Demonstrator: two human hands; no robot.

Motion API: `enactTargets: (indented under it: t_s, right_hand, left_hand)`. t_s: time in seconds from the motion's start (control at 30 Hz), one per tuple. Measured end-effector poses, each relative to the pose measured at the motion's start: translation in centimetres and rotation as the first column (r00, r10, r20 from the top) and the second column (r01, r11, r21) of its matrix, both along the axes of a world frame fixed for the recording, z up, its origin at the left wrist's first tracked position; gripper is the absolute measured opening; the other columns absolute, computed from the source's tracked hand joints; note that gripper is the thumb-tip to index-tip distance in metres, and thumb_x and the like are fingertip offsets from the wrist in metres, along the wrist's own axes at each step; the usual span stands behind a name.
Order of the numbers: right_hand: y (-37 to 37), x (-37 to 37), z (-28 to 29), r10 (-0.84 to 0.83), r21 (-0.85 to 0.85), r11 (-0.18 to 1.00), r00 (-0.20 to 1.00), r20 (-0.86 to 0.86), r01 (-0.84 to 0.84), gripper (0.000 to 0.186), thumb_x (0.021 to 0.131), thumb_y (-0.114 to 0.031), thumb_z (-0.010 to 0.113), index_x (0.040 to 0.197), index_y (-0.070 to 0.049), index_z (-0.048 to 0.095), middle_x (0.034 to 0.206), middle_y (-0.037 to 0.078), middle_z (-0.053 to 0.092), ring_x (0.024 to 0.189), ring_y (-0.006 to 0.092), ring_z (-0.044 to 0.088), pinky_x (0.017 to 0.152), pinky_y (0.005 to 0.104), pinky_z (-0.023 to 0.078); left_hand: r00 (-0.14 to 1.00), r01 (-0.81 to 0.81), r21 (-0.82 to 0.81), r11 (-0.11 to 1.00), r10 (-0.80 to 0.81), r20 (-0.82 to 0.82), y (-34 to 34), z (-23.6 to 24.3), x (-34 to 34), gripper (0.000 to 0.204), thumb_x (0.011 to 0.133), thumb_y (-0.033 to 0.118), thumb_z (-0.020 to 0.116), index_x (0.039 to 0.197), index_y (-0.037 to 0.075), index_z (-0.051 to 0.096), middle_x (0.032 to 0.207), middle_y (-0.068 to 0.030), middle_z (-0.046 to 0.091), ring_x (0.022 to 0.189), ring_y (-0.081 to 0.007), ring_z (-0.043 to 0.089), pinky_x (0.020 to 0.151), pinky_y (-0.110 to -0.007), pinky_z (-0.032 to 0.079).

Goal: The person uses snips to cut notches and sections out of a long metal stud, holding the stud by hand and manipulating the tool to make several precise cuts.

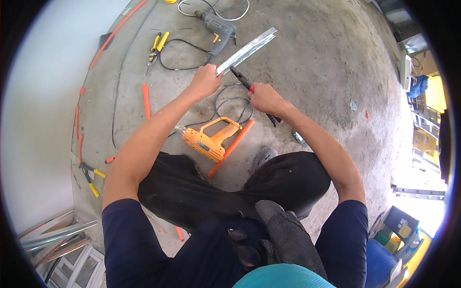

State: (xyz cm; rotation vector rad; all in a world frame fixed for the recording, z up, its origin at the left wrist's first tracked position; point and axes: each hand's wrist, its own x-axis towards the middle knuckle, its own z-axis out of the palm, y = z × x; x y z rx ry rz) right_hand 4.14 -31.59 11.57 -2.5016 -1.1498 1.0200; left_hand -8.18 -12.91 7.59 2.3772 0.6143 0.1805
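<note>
A metal channel [252, 48] slants above the concrete floor [331, 62], long axis running forward and right from a person's left hand [207, 80], closed around its near end; the right hand [265, 99] clasps red-and-black pliers [241, 78], nose at the channel's edge; the metal gleams silvery, straight and narrow, beyond an orange heat gun [204, 144]

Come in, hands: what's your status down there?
Left hand gripping metal channel. Right hand gripping dark tool, tip by channel's edge. Drill, yellow-orange heat gun on floor nearby.
</note>
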Motion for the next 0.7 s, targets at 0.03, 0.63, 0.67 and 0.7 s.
enactTargets:
  t_s: [0.03, 0.63, 0.67, 0.7]
  right_hand:
    - [0.0, 0.0, 0.0, -0.001, -0.005, 1.0, 1.0, 0.002, 0.001, 0.033, 0.095, -0.021, 0.056, 0.111, 0.006, 0.064, 0.105, 0.033, 0.068, 0.106, 0.0493, 0.065, 0.092, 0.0533, 0.052]
    - [0.7, -0.5, 0.3, -0.004, 0.003, 1.0, 0.998, -0.069, 0.004, 0.034, 0.096, -0.022, 0.055, 0.111, 0.007, 0.062, 0.109, 0.035, 0.066, 0.107, 0.0504, 0.063, 0.093, 0.0536, 0.05]
    - [0.7, -0.5, 0.2, -0.005, 0.019, 1.0, 0.998, -0.065, 0.006, 0.033, 0.097, -0.023, 0.055, 0.11, 0.007, 0.062, 0.108, 0.035, 0.066, 0.107, 0.0507, 0.063, 0.092, 0.0537, 0.05]
    - [0.7, -0.4, 0.2, -0.006, 0.036, 0.999, 0.998, -0.065, 0.008, 0.033, 0.097, -0.023, 0.055, 0.109, 0.007, 0.062, 0.107, 0.035, 0.066, 0.107, 0.0509, 0.063, 0.092, 0.0538, 0.05]
  left_hand:
    - [1.0, 0.001, 0.019, 1.0, -0.001, 0.012, 0.0, 0.0, 0.0, 0.038, 0.095, 0.028, 0.065, 0.081, -0.007, 0.064, 0.074, -0.0297, 0.063, 0.075, -0.0497, 0.063, 0.067, -0.053, 0.049]
    - [1.0, -0.028, -0.016, 0.999, 0.028, 0.002, 1.0, -0.7, 0.2, 0.033, 0.095, 0.026, 0.065, 0.088, -0.006, 0.066, 0.076, -0.0287, 0.065, 0.077, -0.0483, 0.064, 0.068, -0.053, 0.049]
    - [0.999, -0.053, -0.016, 0.998, 0.052, -0.015, 1.0, -0.8, 0.2, 0.033, 0.095, 0.026, 0.065, 0.088, -0.006, 0.066, 0.076, -0.0287, 0.065, 0.077, -0.048, 0.064, 0.068, -0.053, 0.049]
    - [0.999, -0.04, -0.024, 0.999, 0.04, -0.002, 1.1, -0.8, 0.1, 0.033, 0.095, 0.026, 0.065, 0.088, -0.006, 0.066, 0.076, -0.0287, 0.065, 0.077, -0.048, 0.064, 0.068, -0.053, 0.049]
